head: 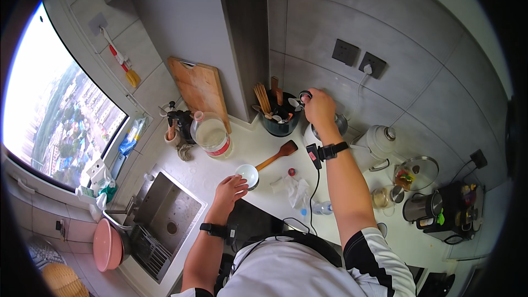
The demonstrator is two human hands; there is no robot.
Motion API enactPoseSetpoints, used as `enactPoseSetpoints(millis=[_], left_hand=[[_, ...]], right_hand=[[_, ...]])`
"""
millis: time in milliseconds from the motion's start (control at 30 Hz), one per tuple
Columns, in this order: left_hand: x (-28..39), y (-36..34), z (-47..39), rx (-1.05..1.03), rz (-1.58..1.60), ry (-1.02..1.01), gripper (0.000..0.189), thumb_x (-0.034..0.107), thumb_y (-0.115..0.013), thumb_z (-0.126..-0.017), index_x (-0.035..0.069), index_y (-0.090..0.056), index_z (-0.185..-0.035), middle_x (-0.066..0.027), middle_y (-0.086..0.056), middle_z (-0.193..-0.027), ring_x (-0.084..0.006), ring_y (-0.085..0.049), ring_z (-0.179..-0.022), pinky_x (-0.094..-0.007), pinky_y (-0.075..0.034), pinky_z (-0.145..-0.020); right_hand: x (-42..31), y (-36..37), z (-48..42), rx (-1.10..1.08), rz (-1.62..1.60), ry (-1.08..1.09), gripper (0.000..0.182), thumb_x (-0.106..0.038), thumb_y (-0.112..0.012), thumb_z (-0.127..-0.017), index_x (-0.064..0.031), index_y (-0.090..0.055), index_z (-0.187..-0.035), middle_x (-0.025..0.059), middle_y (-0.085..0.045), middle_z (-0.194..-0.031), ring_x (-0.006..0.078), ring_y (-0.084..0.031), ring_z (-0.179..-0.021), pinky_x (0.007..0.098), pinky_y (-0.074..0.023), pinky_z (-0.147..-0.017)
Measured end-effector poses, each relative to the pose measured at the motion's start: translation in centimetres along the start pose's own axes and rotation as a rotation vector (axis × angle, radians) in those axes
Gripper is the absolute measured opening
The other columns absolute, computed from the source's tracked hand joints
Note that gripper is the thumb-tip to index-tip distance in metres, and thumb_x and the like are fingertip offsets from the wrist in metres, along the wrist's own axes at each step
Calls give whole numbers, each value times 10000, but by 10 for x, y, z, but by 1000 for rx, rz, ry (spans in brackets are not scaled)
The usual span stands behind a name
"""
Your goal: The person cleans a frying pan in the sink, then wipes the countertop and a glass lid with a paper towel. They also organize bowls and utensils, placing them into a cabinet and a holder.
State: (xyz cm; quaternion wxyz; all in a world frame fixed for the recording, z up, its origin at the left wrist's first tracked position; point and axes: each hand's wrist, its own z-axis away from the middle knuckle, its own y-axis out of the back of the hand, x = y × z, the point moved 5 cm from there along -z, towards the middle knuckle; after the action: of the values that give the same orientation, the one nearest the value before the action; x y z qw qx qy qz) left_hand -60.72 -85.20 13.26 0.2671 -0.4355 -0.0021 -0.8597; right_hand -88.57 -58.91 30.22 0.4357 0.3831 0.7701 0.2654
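Note:
My left hand [232, 189] touches the side of a small white bowl [247, 174] near the counter's front edge, with its fingers spread along the rim; whether it grips the bowl is unclear. Farther back, my right hand [319, 107] is closed around a black handle or ring [305, 95]; what this belongs to is partly hidden. Left of that hand stands a dark utensil pot [280, 128] with chopsticks, spoons and wooden handles. A light-coloured kettle [309, 135] is partly behind my right wrist. A wooden spatula [275, 156] with a dark blade lies between the bowl and the pot.
A large plastic bottle [212, 136] and a wooden cutting board [202, 86] stand at the back left. The sink [165, 210] is left of my left arm. Crumpled tissue [293, 189], a red cap [292, 171] and a small bottle [322, 208] lie centrally. Jugs and a glass lid [429, 171] are right.

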Motion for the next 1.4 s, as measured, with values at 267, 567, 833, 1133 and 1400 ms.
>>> enactPoseSetpoints(millis=[267,567,833,1133,1400], left_hand=[[-5,17,-13,85,35,38,384,276,-593,-1055,-5,-583,-1317,-139,-686,-1220,-248,-688,-1072,-391,-572,-920],[-2,21,-25,131,23,69,379,270,-592,-1055,-3,-582,-1318,-134,-685,-1220,-243,-688,-1076,-384,-577,-915],[-7,27,-33,135,25,83,364,263,-593,-1055,-3,-585,-1304,-124,-684,-1187,-233,-686,-1047,-374,-580,-911],[-31,53,-49,257,-20,113,346,269,-645,-1020,35,-609,-1273,-86,-671,-1139,-205,-676,-977,-367,-594,-837],[-68,69,-94,244,-250,241,838,276,-736,-926,62,-273,-1592,-170,-467,-1410,-405,-606,-1088,-520,-612,-816]], right_hand=[[20,-63,-33,-135,-6,-15,195,-236,-674,-934,-92,-749,-1042,200,-741,-977,432,-696,-939,515,-558,-818],[42,-127,-37,-295,35,-44,238,-216,-661,-942,-72,-740,-1113,179,-756,-1065,397,-710,-1020,480,-569,-892],[62,-175,-26,-357,96,-31,218,-207,-714,-913,-77,-754,-1083,175,-758,-1040,395,-717,-988,480,-577,-874],[50,-120,-7,-202,-46,-64,245,-258,-732,-920,-76,-764,-1080,163,-769,-1024,352,-733,-977,453,-577,-835],[38,-9,104,-242,-453,-244,213,-282,-722,-929,-85,-782,-982,110,-762,-840,256,-740,-791,380,-559,-720]])
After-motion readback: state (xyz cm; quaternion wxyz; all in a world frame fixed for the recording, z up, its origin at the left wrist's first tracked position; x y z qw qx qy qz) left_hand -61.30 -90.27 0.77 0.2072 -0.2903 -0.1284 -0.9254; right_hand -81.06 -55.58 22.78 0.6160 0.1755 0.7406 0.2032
